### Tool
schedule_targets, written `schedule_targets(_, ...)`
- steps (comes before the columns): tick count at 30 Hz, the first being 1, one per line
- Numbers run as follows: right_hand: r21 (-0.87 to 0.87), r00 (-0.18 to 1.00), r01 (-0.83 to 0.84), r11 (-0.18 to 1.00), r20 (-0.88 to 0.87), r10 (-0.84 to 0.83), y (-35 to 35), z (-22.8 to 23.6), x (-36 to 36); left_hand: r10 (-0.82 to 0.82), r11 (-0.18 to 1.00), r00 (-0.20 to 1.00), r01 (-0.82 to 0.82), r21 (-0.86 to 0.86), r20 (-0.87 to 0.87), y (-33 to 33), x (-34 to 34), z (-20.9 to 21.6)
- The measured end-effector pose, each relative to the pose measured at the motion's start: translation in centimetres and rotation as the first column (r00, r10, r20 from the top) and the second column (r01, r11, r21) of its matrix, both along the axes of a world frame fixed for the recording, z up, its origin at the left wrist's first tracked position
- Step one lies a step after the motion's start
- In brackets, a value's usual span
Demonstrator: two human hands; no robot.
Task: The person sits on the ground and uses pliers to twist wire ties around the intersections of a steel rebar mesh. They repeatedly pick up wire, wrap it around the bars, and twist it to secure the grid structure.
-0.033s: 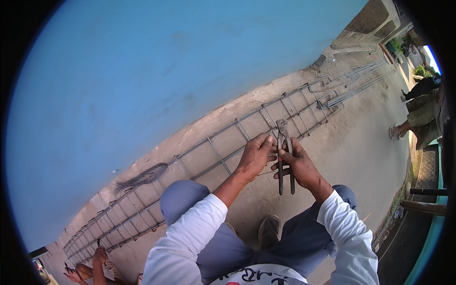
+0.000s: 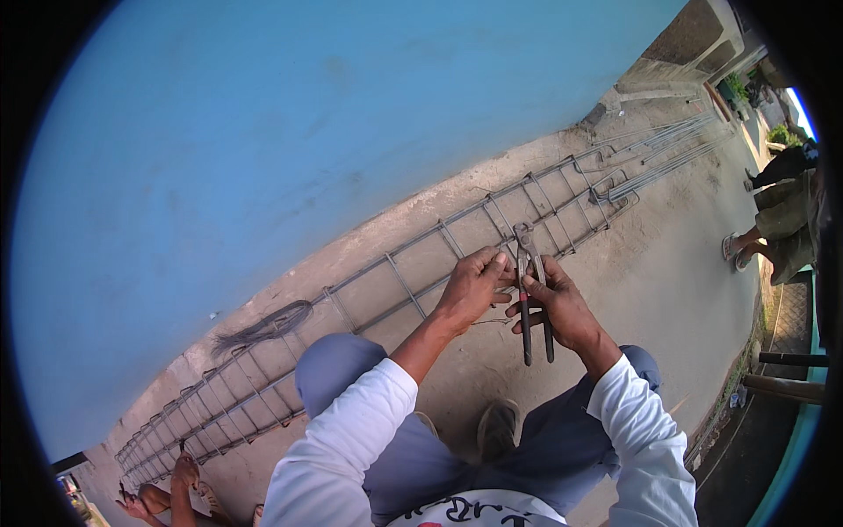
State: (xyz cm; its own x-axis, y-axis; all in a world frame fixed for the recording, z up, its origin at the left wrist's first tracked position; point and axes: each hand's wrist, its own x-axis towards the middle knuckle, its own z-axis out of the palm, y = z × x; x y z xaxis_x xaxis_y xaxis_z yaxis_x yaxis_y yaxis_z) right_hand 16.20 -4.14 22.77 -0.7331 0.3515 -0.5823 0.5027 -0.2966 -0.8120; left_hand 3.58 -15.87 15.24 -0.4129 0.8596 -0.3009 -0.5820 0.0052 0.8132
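End-cutting pincers [image 2: 524, 235] with dark handles and a bit of red on one stand jaw-up in my right hand [image 2: 562, 303], which grips them by the handles. Close beside them, the fingertips of my left hand [image 2: 479, 285] are pinched together; what lies between them is too small to make out. A thin wire [image 2: 493, 321] shows just below both hands. Beyond my hands, a long rebar cage [image 2: 404, 277] with square stirrups lies on the ground, running from lower left to upper right.
A bundle of dark tie wire [image 2: 263, 328] rests on the cage's left part. A blue wall [image 2: 290, 132] rises behind it. Loose steel bars [image 2: 667, 154] extend at upper right. Another person's hand [image 2: 185, 472] is at the cage's lower-left end; someone's sandalled feet [image 2: 736, 249] are at right.
The pincers have tilted slightly, their handle ends shifting a little to the right. My left hand has barely moved.
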Motion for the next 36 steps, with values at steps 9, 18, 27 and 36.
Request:
schedule_targets(9,-0.357,0.999,-0.038,0.933,-0.026,0.03,1.7,-1.4,0.6,-0.036,0.998,0.999,0.036,-0.049,-0.008,-4.3,-3.5,0.9)
schedule_targets(18,-0.801,0.993,-0.089,0.592,-0.117,-0.009,-2.1,-3.2,1.8,0.09,0.995,0.991,-0.084,-0.062,0.099,-4.4,-3.8,0.3)
schedule_targets(27,-0.584,0.989,-0.076,0.808,-0.149,-0.014,-2.6,-4.6,2.6,0.03,0.994,0.999,-0.032,-0.1,-0.022,-4.6,-3.4,0.6)
schedule_targets(36,0.327,0.96,-0.273,0.905,0.029,0.28,-2.9,-4.0,1.5,-0.108,0.988,0.989,0.095,-0.119,-0.103,-5.3,-2.9,0.5)
